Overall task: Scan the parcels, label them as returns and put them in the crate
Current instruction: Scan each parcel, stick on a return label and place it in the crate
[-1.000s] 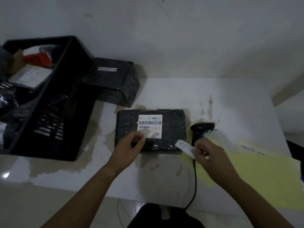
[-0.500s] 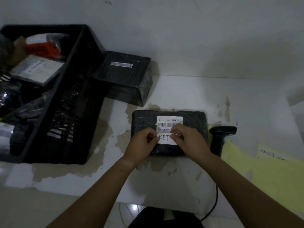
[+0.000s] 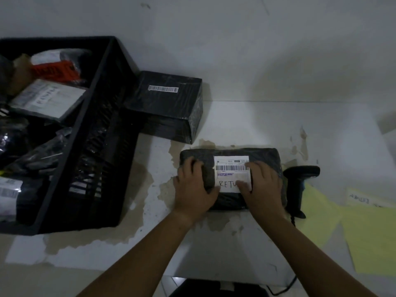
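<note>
A flat black wrapped parcel (image 3: 265, 157) lies on the table in front of me, with a white shipping label (image 3: 231, 162) on top. Below the barcode sits a white return label (image 3: 227, 185) with handwritten letters. My left hand (image 3: 192, 187) lies on the parcel's left end, fingers spread. My right hand (image 3: 262, 185) presses flat on the right part of the return label and hides its last letters. The black crate (image 3: 102, 116) stands at the left, holding several parcels. A second black parcel (image 3: 169, 106) leans against the crate.
A black handheld scanner (image 3: 299, 181) stands just right of the parcel, its cable running off the front edge. Yellow sheets (image 3: 364, 236) lie at the right with another handwritten label (image 3: 360, 201). The wall is close behind.
A second ago my right hand held the loose return label by the scanner. It brought the label onto the parcel, and both hands went from pinching it to pressing flat.
</note>
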Demonstrator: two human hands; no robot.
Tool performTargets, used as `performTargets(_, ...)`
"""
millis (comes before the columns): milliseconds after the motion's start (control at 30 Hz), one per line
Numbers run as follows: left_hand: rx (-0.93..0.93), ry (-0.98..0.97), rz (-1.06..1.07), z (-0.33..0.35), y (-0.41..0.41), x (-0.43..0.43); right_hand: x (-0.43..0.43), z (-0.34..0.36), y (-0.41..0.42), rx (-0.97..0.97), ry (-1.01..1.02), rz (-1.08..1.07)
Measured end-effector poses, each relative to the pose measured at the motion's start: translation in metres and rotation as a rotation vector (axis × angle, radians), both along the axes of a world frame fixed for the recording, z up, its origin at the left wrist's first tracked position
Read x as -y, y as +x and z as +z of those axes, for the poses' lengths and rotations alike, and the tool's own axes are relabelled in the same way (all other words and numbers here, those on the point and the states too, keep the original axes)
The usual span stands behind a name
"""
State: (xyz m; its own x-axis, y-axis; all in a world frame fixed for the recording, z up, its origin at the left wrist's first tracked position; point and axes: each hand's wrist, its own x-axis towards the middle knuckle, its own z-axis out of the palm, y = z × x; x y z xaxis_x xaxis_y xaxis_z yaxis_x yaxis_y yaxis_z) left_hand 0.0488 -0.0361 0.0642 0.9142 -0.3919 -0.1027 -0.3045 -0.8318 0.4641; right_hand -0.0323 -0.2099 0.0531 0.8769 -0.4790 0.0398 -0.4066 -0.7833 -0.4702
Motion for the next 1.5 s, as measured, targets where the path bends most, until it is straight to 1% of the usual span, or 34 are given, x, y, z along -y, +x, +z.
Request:
performTargets(33, -0.064, -0.021, 0.079, -0.002, -0.001, -0.001, -0.004, -0.002, -0.003, -0.004, -0.051, -0.076)
performTargets(100, -0.212, -0.091, 0.214, -0.005, -0.004, 0.000, -0.013, -0.008, -0.007, -0.077, -0.045, -0.190)
performTargets(167, -0.292, -0.115, 0.270, -0.011, -0.006, 0.001, -0.018, -0.015, -0.007, -0.132, -0.039, -0.226)
performTargets(267, -0.257, -0.092, 0.252, -0.018, -0.008, 0.002, -0.019, -0.021, -0.005, -0.139, -0.118, -0.228)
performTargets(367, -0.203, -0.077, 0.222, -0.018, -0.010, 0.002, -0.018, -0.024, -0.004, -0.106, -0.114, -0.254)
performTargets(500, -0.291, -0.086, 0.204, -0.013, -0.009, -0.002, -0.015, -0.021, -0.007, -0.120, -0.089, -0.223)
performTargets(633, -0.324, -0.051, 0.183, -0.012, -0.006, 0.000, -0.012, -0.019, -0.006, -0.141, -0.071, -0.208)
performTargets(767, -0.325, -0.063, 0.179, -0.013, -0.004, -0.003, -0.001, -0.013, -0.011, -0.109, -0.051, -0.193)
performTargets(867, -0.326, -0.072, 0.217, -0.012, -0.005, 0.000, -0.002, -0.011, -0.009, -0.111, -0.032, -0.188)
performTargets(1000, -0.319, -0.078, 0.248, -0.014, -0.007, 0.004, -0.002, -0.018, -0.012, -0.114, -0.077, -0.146)
performTargets(1133, -0.310, -0.076, 0.219, -0.016, -0.006, 0.004, 0.005, -0.018, -0.016, -0.049, -0.093, -0.118)
performTargets(1200, -0.314, -0.117, 0.214, -0.018, -0.003, 0.000, 0.007, -0.015, -0.013, -0.039, -0.042, -0.123)
performTargets(1233, -0.340, -0.172, 0.231, -0.018, 0.000, -0.005, 0.011, -0.015, -0.014, -0.042, 0.006, -0.158)
performTargets(1267, -0.400, -0.257, 0.281, -0.019, 0.003, -0.011, 0.016, -0.014, -0.016, -0.045, 0.058, -0.210)
performTargets(1333, -0.593, -0.423, 0.468, -0.017, 0.008, -0.024, 0.026, -0.013, -0.022, -0.054, 0.203, -0.305)
performTargets(1367, -0.675, -0.446, 0.529, -0.015, 0.009, -0.029, 0.028, -0.009, -0.024, -0.062, 0.316, -0.335)
performTargets(1433, -0.718, -0.427, 0.509, -0.010, 0.011, -0.035, 0.030, 0.000, -0.022, -0.090, 0.504, -0.376)
performTargets(1500, -0.664, -0.439, 0.433, 0.010, 0.015, -0.038, 0.031, 0.020, -0.014, -0.077, 0.574, -0.405)
